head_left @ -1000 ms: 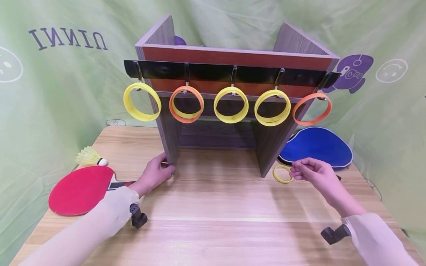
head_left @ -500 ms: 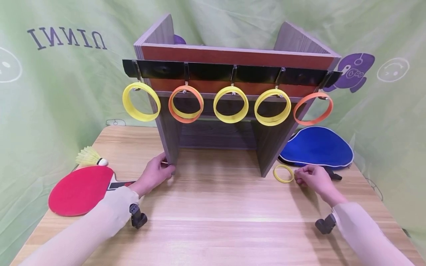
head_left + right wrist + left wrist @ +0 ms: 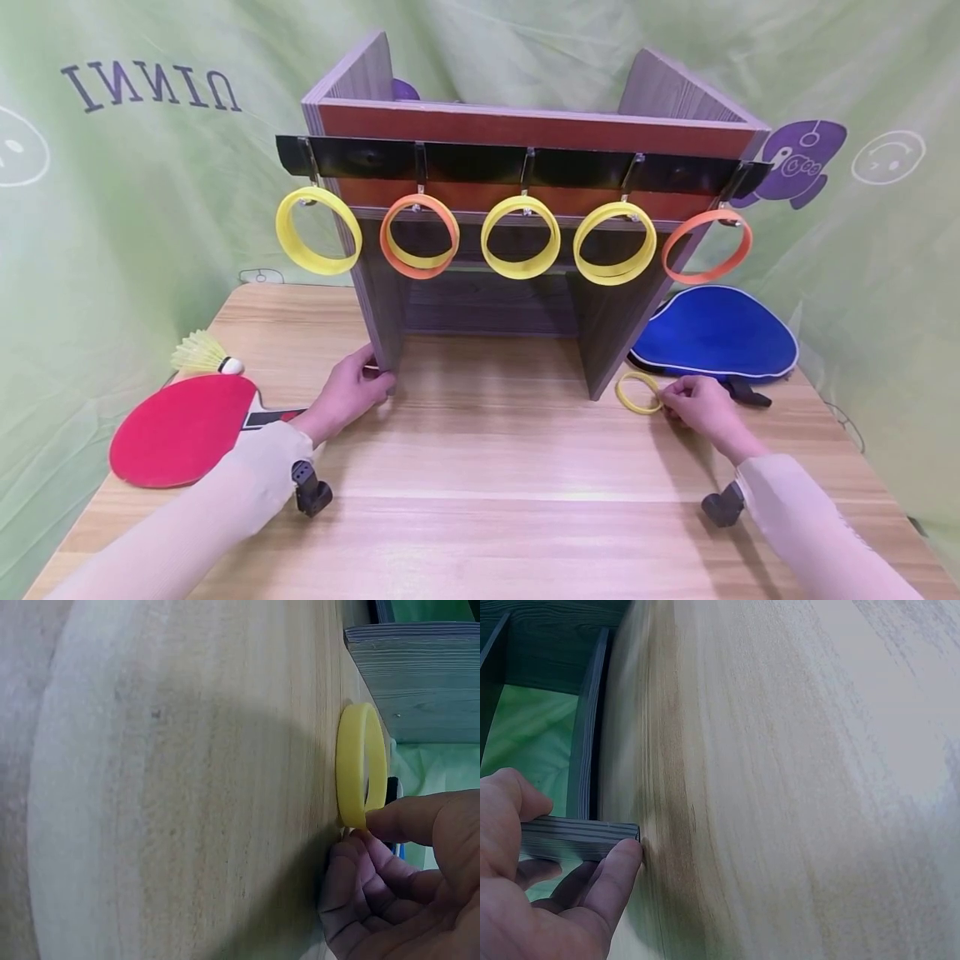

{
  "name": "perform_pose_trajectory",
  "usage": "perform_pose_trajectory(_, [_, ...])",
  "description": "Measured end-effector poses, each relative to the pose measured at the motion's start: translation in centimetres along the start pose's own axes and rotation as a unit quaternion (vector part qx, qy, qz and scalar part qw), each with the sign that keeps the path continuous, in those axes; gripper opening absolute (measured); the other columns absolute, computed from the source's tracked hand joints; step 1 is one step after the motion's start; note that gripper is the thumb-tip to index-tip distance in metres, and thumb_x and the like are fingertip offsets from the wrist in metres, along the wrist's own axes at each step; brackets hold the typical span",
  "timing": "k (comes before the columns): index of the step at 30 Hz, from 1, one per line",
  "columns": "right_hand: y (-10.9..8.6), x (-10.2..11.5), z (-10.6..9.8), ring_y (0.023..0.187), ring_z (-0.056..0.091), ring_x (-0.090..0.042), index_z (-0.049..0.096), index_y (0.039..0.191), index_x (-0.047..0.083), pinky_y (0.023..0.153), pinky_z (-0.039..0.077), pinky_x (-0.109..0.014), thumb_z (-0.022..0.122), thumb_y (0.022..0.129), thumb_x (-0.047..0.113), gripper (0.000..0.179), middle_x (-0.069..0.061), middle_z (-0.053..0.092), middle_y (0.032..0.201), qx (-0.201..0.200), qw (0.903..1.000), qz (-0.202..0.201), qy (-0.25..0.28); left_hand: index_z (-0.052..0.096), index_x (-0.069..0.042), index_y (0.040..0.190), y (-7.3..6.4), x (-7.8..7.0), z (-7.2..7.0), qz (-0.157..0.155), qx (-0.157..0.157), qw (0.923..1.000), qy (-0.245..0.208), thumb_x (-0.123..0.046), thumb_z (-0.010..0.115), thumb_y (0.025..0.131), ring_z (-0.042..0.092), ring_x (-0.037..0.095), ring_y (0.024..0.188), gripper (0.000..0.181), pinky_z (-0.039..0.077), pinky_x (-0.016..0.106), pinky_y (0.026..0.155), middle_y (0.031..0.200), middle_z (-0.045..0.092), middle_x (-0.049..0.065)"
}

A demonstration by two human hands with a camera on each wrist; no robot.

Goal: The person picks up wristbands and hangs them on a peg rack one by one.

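My left hand (image 3: pixel 348 396) grips the lower front edge of the left side panel (image 3: pixel 378 308) of a grey wooden shelf, with thumb and fingers on opposite faces; the panel's end (image 3: pixel 592 834) shows between them in the left wrist view. On the table right of the shelf lies a yellow wristband (image 3: pixel 619 396). My right hand (image 3: pixel 701 408) pinches its near right side, and in the right wrist view thumb and fingertips meet on the band (image 3: pixel 349 761). Several yellow and orange wristbands, such as the yellow one (image 3: pixel 318 265) at far left, hang from hooks on a black strip (image 3: pixel 472 158) across the shelf's front.
A red table tennis bat (image 3: pixel 180 433) and a yellow shuttlecock (image 3: pixel 202 353) lie at the left of the wooden table (image 3: pixel 480 517). Behind my right hand is a blue bat case (image 3: pixel 720 333). A green curtain (image 3: pixel 112 208) hangs close behind the shelf.
My right hand has come down to the table and shifted left onto the yellow wristband, pinching its edge. The left hand stays on the shelf panel.
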State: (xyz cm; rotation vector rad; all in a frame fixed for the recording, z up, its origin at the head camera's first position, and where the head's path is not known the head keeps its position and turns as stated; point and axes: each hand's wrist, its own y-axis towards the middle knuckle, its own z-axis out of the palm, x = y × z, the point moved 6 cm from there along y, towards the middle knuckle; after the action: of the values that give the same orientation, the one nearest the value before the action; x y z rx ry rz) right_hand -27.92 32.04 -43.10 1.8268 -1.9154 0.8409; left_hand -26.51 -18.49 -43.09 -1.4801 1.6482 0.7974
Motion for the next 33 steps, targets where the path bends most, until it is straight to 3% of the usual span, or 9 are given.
perform_pose_trajectory(10, [-0.6, -0.5, -0.5, 0.066, 0.066, -0.002, 0.063, 0.099, -0.015, 0.063, 0.059, -0.020, 0.061, 0.100, 0.005, 0.020, -0.007, 0.074, 0.080, -0.021, 0.9977, -0.020, 0.061, 0.042, 0.005, 0.154, -0.2, -0.3, -0.1, 0.002, 0.003, 1.0000, -0.003, -0.007, 0.060, 0.098, 0.065, 0.032, 0.106, 0.060, 0.058, 0.027, 0.080, 0.135, 0.061, 0.031])
perform_pose_trajectory(16, [-1.2, -1.3, -0.6, 0.073, 0.068, 0.000, 0.058, 0.116, -0.021, 0.072, 0.061, -0.020, 0.060, 0.102, 0.003, 0.028, 0.006, 0.074, 0.088, 0.010, 0.9872, -0.030, 0.156, 0.043, 0.007, 0.153, -0.4, -0.4, 0.1, 0.008, 0.001, 0.9999, -0.009, -0.007, 0.060, 0.097, 0.066, 0.031, 0.103, 0.060, 0.057, 0.026, 0.077, 0.133, 0.062, 0.032])
perform_pose_trajectory(21, [-2.0, -1.9, -1.2, 0.081, 0.072, 0.000, 0.055, 0.129, -0.020, 0.077, 0.060, -0.018, 0.061, 0.104, 0.010, 0.039, 0.018, 0.074, 0.093, 0.033, 0.9792, -0.041, 0.196, 0.041, 0.005, 0.155, -0.4, -0.4, 0.1, 0.000, 0.006, 1.0000, -0.006, -0.007, 0.059, 0.098, 0.066, 0.030, 0.104, 0.061, 0.058, 0.027, 0.079, 0.135, 0.061, 0.031])
perform_pose_trajectory(23, [-2.4, -2.0, -1.5, 0.084, 0.073, -0.001, 0.062, 0.125, -0.011, 0.079, 0.060, -0.018, 0.059, 0.105, 0.007, 0.028, 0.017, 0.075, 0.095, 0.047, 0.9657, -0.054, 0.250, 0.040, 0.005, 0.156, -0.4, -0.4, 0.1, 0.000, 0.007, 1.0000, -0.006, -0.007, 0.059, 0.098, 0.066, 0.030, 0.104, 0.061, 0.059, 0.028, 0.079, 0.135, 0.061, 0.031])
perform_pose_trajectory(24, [-2.5, -2.0, -1.7, 0.086, 0.074, -0.003, 0.066, 0.122, -0.006, 0.080, 0.061, -0.018, 0.058, 0.105, 0.005, 0.022, 0.015, 0.077, 0.096, 0.055, 0.9537, -0.063, 0.289, 0.040, 0.005, 0.155, -0.4, -0.4, 0.1, 0.001, 0.007, 1.0000, -0.007, -0.007, 0.059, 0.098, 0.066, 0.030, 0.104, 0.062, 0.058, 0.028, 0.079, 0.135, 0.061, 0.031])
perform_pose_trajectory(28, [-3.0, -1.4, -2.5, 0.091, 0.077, -0.010, 0.073, 0.111, 0.011, 0.083, 0.062, -0.022, 0.051, 0.105, -0.005, 0.028, 0.003, 0.079, 0.102, 0.098, 0.8854, -0.106, 0.442, 0.041, 0.007, 0.154, -0.4, -0.5, 0.1, 0.007, 0.005, 0.9999, -0.014, -0.007, 0.060, 0.097, 0.067, 0.030, 0.102, 0.062, 0.058, 0.027, 0.077, 0.134, 0.061, 0.033])
perform_pose_trajectory(29, [-3.1, -1.1, -2.6, 0.092, 0.078, -0.011, 0.073, 0.111, 0.011, 0.084, 0.062, -0.023, 0.049, 0.105, -0.006, 0.030, 0.001, 0.079, 0.103, 0.103, 0.8730, -0.117, 0.462, 0.041, 0.007, 0.154, -0.5, -0.6, 0.1, 0.007, 0.005, 0.9998, -0.016, -0.007, 0.060, 0.097, 0.067, 0.030, 0.102, 0.062, 0.058, 0.026, 0.077, 0.134, 0.062, 0.033])
perform_pose_trajectory(30, [-3.3, -0.7, -2.9, 0.093, 0.078, -0.012, 0.073, 0.111, 0.010, 0.085, 0.062, -0.024, 0.048, 0.105, -0.007, 0.031, 0.000, 0.079, 0.104, 0.107, 0.8629, -0.127, 0.477, 0.041, 0.008, 0.154, -0.5, -0.6, 0.1, 0.007, 0.005, 0.9998, -0.018, -0.007, 0.060, 0.097, 0.067, 0.030, 0.102, 0.061, 0.057, 0.026, 0.076, 0.133, 0.062, 0.033])
perform_pose_trajectory(33, [-3.6, 0.4, -3.6, 0.094, 0.079, -0.015, 0.073, 0.113, 0.006, 0.086, 0.062, -0.025, 0.046, 0.106, -0.007, 0.030, -0.003, 0.079, 0.104, 0.105, 0.8449, -0.148, 0.503, 0.042, 0.008, 0.153, -0.5, -0.7, 0.1, 0.008, 0.004, 0.9998, -0.020, -0.007, 0.060, 0.097, 0.067, 0.029, 0.100, 0.061, 0.057, 0.024, 0.074, 0.132, 0.062, 0.033])
